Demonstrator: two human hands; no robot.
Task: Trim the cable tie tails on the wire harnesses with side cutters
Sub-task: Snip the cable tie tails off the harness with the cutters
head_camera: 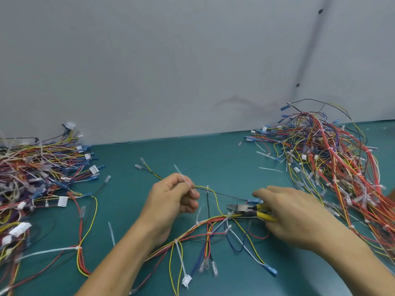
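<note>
The wire harness (205, 229) lies on the green table (213, 154), spread between both forearms, its white cable ties (180, 261) untrimmed. Just beyond it, the right hand (292, 214) reaches in palm down, fingers curled around the yellow handles of the side cutters (248, 210), whose tip points left. Left of the cutters, the left hand (173, 199) pinches a tie tail (181, 176) and thin wires. Farther back, wire piles (333, 159) flank the harness.

There is one view, from a camera on the person's head, looking forward and down. It sits close over the green table (213, 152), both hands (173, 197) near the lower edge, facing a grey wall (149, 60).
</note>
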